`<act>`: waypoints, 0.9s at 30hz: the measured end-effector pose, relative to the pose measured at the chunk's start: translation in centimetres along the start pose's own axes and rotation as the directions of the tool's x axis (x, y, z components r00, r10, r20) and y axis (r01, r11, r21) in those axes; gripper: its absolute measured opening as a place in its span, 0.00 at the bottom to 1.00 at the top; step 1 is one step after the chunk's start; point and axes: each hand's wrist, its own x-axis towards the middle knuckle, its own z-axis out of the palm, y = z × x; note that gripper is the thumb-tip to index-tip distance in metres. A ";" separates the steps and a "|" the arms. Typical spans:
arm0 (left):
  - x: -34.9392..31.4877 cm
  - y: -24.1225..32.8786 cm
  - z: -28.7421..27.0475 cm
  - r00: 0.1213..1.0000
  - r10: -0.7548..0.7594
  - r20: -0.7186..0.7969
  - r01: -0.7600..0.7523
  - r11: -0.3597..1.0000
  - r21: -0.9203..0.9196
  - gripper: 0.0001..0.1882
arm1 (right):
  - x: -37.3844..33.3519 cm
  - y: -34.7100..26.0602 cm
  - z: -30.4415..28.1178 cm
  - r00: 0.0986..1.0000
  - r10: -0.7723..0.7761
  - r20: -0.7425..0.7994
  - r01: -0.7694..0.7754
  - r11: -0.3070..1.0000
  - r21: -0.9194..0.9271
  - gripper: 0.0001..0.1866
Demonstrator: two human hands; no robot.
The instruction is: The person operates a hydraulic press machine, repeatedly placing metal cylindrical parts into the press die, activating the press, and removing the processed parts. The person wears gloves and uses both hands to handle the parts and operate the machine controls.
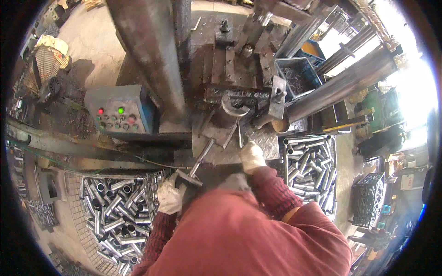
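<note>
My left hand (169,194), in a whitish glove, is closed by the end of a T-shaped metal piece (201,157) with a dark crossbar. Its bright shaft slants up to the right over the machine table (216,157). My right hand (252,157), also gloved, is at the table's front right, fingers closed at the lower end of a thin metal rod (239,133). Beyond the rod, a curved metal die piece (234,108) stands below the press tooling (239,76). A flat strip (230,137) lies left of the rod. The fingers' undersides are hidden.
A wire basket (76,216) of metal tubes stands left, another basket (334,161) right. The control box (115,103) has lit red and green lamps. Thick columns (154,55) frame the press. Blue bins (317,73) stand behind at right.
</note>
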 end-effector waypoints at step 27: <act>12.7 19.0 11.5 0.605 0.438 0.665 -0.647 0.757 0.090 0.28 | -4.1 9.9 -7.7 0.954 -0.290 0.079 0.079 0.494 0.866 0.13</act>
